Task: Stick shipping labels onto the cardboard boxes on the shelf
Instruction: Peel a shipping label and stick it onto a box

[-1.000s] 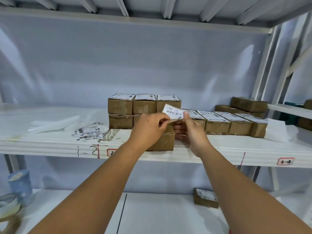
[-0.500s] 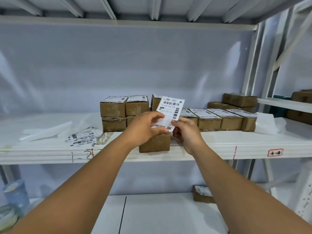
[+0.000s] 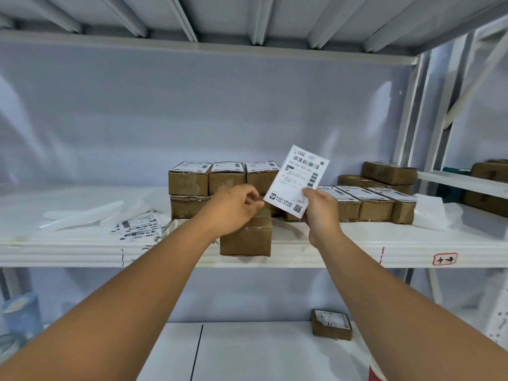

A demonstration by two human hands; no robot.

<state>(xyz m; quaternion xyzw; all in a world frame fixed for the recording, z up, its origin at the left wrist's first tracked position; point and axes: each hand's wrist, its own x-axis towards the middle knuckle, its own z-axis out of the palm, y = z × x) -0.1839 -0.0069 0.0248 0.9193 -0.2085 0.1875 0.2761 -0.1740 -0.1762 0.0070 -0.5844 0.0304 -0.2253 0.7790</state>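
The right hand (image 3: 320,215) pinches the shipping label (image 3: 298,177); I cannot tell if the left hand (image 3: 233,207) holds anything. The floppy label could stick crooked on the cardboard box (image 3: 246,240) under its fingers.

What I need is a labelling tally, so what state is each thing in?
shipping label: held upright, print toward camera, not stuck.
right hand: pinches the label's lower edge.
left hand: fingers curled beside the label's corner; contact unclear.
front box: closed, no label visible.
stacked boxes: top three labelled.
right row of boxes: labelled on top.
loose labels: flat on shelf.
lower box: labelled.
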